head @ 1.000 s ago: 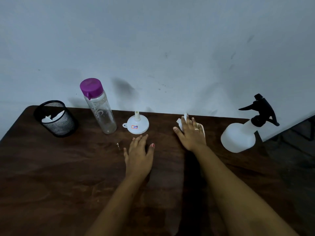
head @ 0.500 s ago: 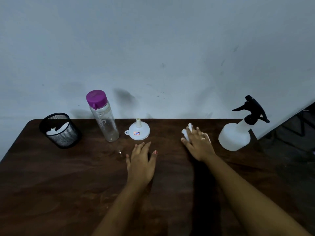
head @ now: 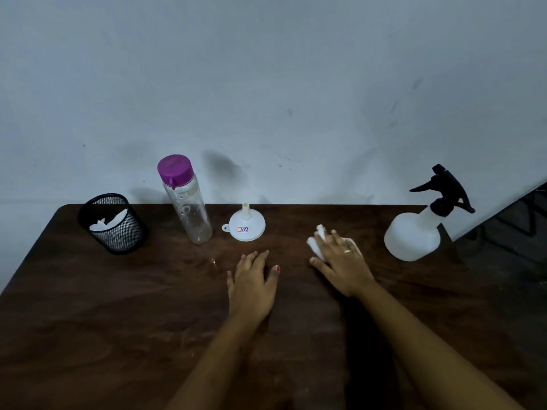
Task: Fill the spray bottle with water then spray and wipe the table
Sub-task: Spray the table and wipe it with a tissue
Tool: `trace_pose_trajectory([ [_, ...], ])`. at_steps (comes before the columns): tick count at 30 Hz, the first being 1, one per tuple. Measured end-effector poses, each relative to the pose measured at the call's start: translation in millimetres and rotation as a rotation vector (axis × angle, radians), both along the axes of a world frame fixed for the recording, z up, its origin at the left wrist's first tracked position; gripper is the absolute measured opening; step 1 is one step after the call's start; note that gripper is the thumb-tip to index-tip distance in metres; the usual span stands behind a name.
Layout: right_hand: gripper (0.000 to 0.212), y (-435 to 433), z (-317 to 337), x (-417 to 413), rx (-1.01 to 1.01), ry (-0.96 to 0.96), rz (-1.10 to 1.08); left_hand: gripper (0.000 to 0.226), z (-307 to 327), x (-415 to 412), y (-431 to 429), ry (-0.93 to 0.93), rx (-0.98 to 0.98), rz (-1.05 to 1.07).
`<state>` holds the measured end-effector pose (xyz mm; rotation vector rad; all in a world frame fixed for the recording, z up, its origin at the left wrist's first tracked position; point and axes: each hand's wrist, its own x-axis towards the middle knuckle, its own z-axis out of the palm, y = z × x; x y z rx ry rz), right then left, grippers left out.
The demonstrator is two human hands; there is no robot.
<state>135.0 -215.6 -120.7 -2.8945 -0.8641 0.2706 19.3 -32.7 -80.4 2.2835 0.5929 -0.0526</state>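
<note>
White funnel (head: 247, 224), red-bordered sticker (head: 242, 229), print unreadable, right hand (head: 343, 264) flat on cloth (head: 314, 245)

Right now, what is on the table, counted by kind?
Bottles: 2, purple-capped water bottle and spray bottle
Funnels: 1, white funnel
Cups: 1, black mesh cup
Wipes: 1, white tissue under the right hand
Total: 5

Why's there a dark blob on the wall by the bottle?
Head view: dim light all over; the blob is likely the shadow of the clear plastic bottle with purple cap; the right hand on white tissue looks slightly smeared.
</note>
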Motion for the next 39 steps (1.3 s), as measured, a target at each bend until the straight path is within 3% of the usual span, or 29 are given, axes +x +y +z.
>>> trace_pose_trajectory([
  [2,0.099,-9,-2,24,0.013,0.001,-0.131,0.045,-1,6,-2,-0.006,0.001,-0.003],
  [4,0.078,-6,-5,46,0.022,0.037,-0.253,0.046,-3,11,-4,-0.009,-0.007,-0.004],
  [6,0.071,6,-6,60,0.034,0.081,-0.328,0.046,-5,16,-5,-0.012,-0.016,0.005],
  [10,0.075,35,-6,57,0.033,0.085,-0.19,0.045,-12,27,-13,-0.018,-0.021,0.023],
  [13,0.095,31,-3,32,0.051,0.07,-0.003,0.045,-15,39,-23,-0.027,-0.022,0.0],
  [15,0.09,13,-4,21,0.035,0.058,0.077,0.045,-14,46,-29,-0.039,-0.025,-0.015],
  [20,0.092,-20,-8,56,0.031,0.017,-0.118,0.045,-12,58,-40,-0.045,-0.012,-0.051],
  [22,0.078,-14,-8,64,0.038,0.049,-0.177,0.045,-12,62,-46,-0.058,-0.02,-0.053],
  [24,0.06,-7,-5,57,0.1,0.081,-0.092,0.044,-10,67,-54,-0.065,-0.031,-0.063],
  [27,0.044,-12,8,26,0.394,0.228,0.002,0.044,-7,73,-65,-0.087,-0.044,-0.088],
  [29,0.03,-27,14,11,0.8,0.361,-0.292,0.043,-5,77,-71,-0.11,-0.053,-0.098],
  [32,0.033,-61,32,2,1.31,0.457,-0.863,0.041,0,82,-79,-0.133,-0.093,-0.135],
  [34,0.03,-84,53,3,1.367,0.393,-1.028,0.04,5,84,-88,-0.156,-0.145,-0.176],
  [39,0.016,-120,85,5,1.224,0.132,-1.164,0.038,26,90,-119,-0.174,-0.323,-0.284],
])
